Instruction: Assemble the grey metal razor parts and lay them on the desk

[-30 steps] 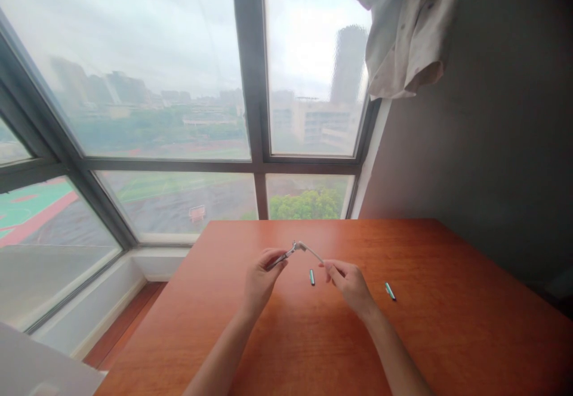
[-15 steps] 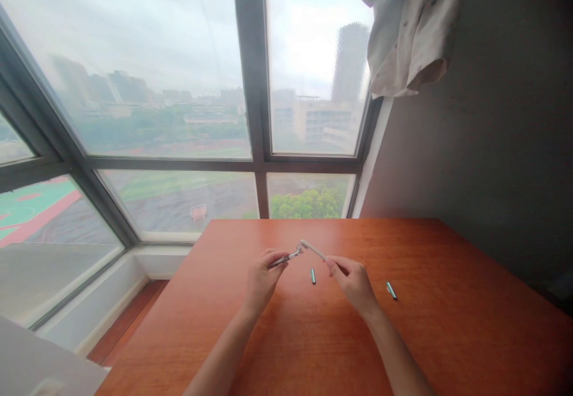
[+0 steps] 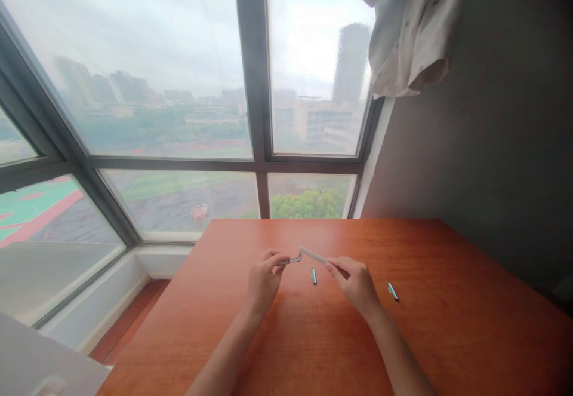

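My left hand (image 3: pixel 264 279) is closed on a slim silver razor handle (image 3: pixel 293 259), its bare head end pointing right. In my right hand (image 3: pixel 356 279), fingers pinched, is a pale toothbrush (image 3: pixel 314 256) slanting up to the left. The brush's head meets the end of the razor handle, or lies very near it; the exact contact is too small to make out. Below them a small green-and-dark razor cartridge (image 3: pixel 314 276) lies on the table, between my hands. A second such cartridge (image 3: pixel 393 291) rests to the right of my right hand.
The reddish-brown wooden table (image 3: pixel 295 348) reaches back to tall windows in a dark window frame (image 3: pixel 262 166). A light shirt (image 3: pixel 409 37) hangs at the upper right, before a grey wall (image 3: pixel 483 145). A white ledge (image 3: pixel 111 306) runs low on the left.
The razor handle has turned to lie flatter, and its fork end looks rolled over. The toothbrush's head has dipped slightly onto or beside that end. Both cartridges stay where they were.
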Tool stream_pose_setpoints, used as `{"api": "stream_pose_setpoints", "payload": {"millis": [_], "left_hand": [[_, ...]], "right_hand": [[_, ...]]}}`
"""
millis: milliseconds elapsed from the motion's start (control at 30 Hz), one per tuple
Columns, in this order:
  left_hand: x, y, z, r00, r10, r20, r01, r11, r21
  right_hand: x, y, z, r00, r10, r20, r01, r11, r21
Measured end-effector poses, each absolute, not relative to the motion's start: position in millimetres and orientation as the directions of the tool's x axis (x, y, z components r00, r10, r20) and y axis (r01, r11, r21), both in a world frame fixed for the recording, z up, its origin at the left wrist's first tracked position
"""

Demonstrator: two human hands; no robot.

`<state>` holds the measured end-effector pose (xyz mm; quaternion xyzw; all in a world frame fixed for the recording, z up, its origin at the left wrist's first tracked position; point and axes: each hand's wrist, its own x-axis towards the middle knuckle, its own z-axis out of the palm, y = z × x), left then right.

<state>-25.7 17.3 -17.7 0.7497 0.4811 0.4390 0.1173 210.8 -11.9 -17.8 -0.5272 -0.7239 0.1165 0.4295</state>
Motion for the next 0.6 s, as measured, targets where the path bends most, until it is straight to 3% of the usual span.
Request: {"api": "stream_pose_setpoints", "payload": {"millis": [167,367,600], "left_hand": [[-26.1,17.4,-17.4,0.153,0.825,0.545,0.619,-0.510,0.597],[-25.2,16.8,-18.4,0.144,0.821,0.553,0.606,-0.515,0.606],[-25.5,17.9,-16.7,0.107,0.868,0.484,0.418,-0.481,0.770]], "right_hand": [[209.7,-12.7,-19.3,-0.103,0.872,0.478,0.728,0.393,-0.562],[210.0,-12.1,-18.9,-0.093,0.872,0.481,0.715,0.394,-0.577],[208.4,-11.5,-16.0,-0.018,0.891,0.453,0.655,0.353,-0.668]]}}
